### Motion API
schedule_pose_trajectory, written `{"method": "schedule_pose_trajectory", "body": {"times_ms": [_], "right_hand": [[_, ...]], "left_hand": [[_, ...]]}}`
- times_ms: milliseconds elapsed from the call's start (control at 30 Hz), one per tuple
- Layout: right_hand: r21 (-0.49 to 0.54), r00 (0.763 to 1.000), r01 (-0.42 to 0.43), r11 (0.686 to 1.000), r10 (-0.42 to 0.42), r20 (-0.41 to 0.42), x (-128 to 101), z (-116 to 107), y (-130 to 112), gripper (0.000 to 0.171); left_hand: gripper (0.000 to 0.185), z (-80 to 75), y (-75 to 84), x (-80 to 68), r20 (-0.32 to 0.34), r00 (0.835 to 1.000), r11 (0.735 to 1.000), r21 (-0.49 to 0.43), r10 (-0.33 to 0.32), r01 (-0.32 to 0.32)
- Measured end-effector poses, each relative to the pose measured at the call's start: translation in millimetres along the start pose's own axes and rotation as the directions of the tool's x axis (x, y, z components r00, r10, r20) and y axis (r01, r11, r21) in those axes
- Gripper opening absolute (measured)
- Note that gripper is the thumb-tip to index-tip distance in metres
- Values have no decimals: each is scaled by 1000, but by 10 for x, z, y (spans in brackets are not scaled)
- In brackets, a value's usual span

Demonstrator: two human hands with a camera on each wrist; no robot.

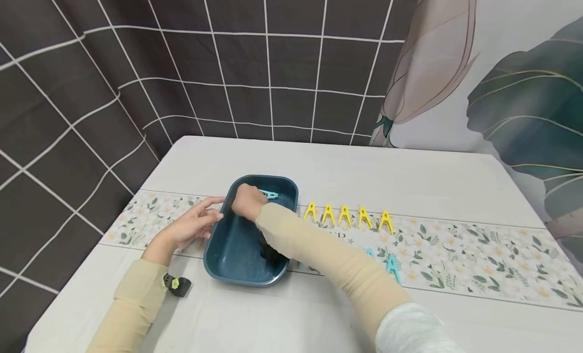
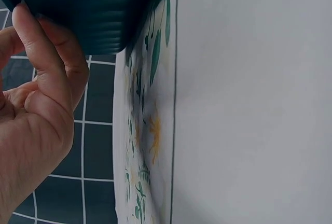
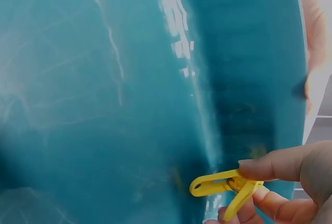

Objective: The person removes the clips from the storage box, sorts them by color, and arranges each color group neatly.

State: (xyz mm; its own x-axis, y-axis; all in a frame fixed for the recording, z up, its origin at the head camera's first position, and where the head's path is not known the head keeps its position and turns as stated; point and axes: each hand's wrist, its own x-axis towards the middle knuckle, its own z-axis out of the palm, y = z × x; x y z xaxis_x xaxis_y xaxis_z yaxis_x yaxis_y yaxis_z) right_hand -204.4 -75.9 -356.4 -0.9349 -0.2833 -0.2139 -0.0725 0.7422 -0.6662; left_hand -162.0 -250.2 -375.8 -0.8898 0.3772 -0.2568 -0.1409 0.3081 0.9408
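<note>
We find the right hand (image 1: 246,201) inside the dark blue tub (image 1: 218,264), which sits on the table (image 1: 319,160) toward its left edge; there the fingers (image 3: 280,164) pinch a yellow clothes peg (image 3: 223,187) near the tub's far wall. A pale blue peg (image 1: 269,194) lies in the tub just beside that hand. The left hand (image 1: 193,226) rests spread against the tub's outer left wall, thumb (image 2: 39,47) on the rim. We note five yellow pegs (image 1: 346,216) standing in a row to the right of the tub, and a blue peg (image 1: 392,267) nearer the front edge. We judge the peg light, stiff, smooth and springy, best taken by its two tail ends; the tub looks rigid and slippery.
</note>
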Motion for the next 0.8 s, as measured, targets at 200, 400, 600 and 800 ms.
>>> {"method": "schedule_pose_trajectory", "body": {"times_ms": [200, 400, 600, 800], "right_hand": [[-10, 1000, 17, 1000, -17, 4, -71, -102, -5, 21], [-33, 1000, 24, 999, -23, 10, -130, -200, -43, 15], [7, 998, 62, 998, -62, 12, -205, -316, -76, 40], [65, 996, 82, 994, -83, 19, -335, -439, -83, 11]], "left_hand": [[60, 18, -31, 24, 1, 1000, 1000, -1, -17, 17], [62, -8, -42, -14, -19, 1000, 1000, 14, -24, 24], [62, -14, -13, -31, -23, 1000, 1000, 16, -6, 6], [62, 6, -9, -2, -10, 1000, 1000, 21, -1, 1]]}}
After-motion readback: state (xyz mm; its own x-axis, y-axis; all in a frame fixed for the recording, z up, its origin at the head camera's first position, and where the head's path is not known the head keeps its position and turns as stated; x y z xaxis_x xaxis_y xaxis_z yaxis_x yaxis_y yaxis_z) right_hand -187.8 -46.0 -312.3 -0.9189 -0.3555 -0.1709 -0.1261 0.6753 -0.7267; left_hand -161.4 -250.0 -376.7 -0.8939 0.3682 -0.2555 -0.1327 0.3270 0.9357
